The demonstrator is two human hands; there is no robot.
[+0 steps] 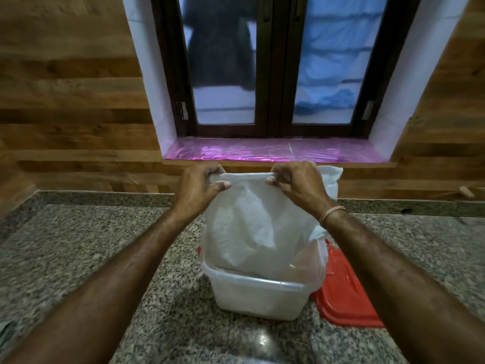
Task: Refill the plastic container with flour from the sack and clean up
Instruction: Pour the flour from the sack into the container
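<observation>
The white sack [252,227] is hanging with its lower end inside the clear plastic container [257,298], covering most of the opening, so you are not seeing how much flour is lying in there; the cloudy wall is giving little away. The red lid [343,292] is lying on the granite counter [91,245] just right of the container, its left edge partly hidden behind it. Your left hand [200,183] and right hand [295,182] are each gripping the sack's upper edge, fingers curled tight over the hem and thumbs pressing from the near side, pulling it taut between them. Both arms are reaching forward, nearly straight, holding that edge up below the pink window sill [262,151].
</observation>
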